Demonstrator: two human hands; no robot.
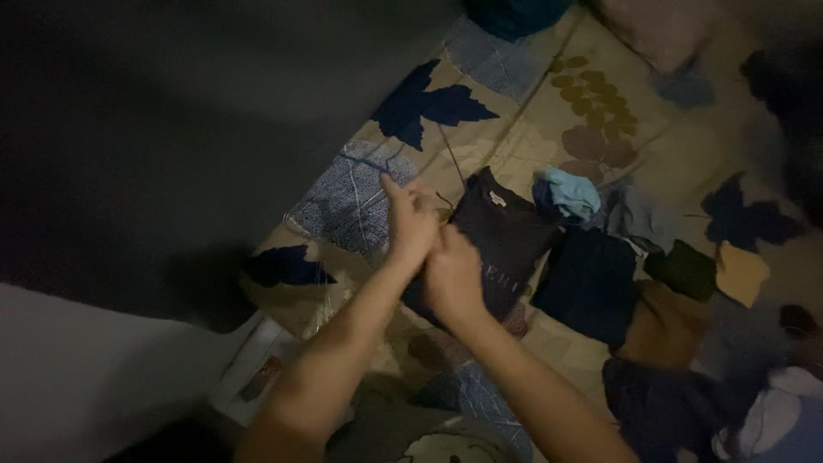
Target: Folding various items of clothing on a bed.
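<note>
Two bare forearms rise from six o'clock toward the centre. At nine o'clock a dark wall and pale floor edge the leaf-patterned bedsheet (pixel 523 129), whose left border is open cloth. Left hand (pixel 410 225) has fingers stretched, nearly flat, against the right hand (pixel 452 276), which presses on the left edge of a folded dark garment (pixel 507 236); whether either grips it, I cannot tell. Just beside it at two o'clock sits a light blue cloth (pixel 567 193). Toward three and four o'clock, folded dark clothes (pixel 591 283) crowd the sheet.
</note>
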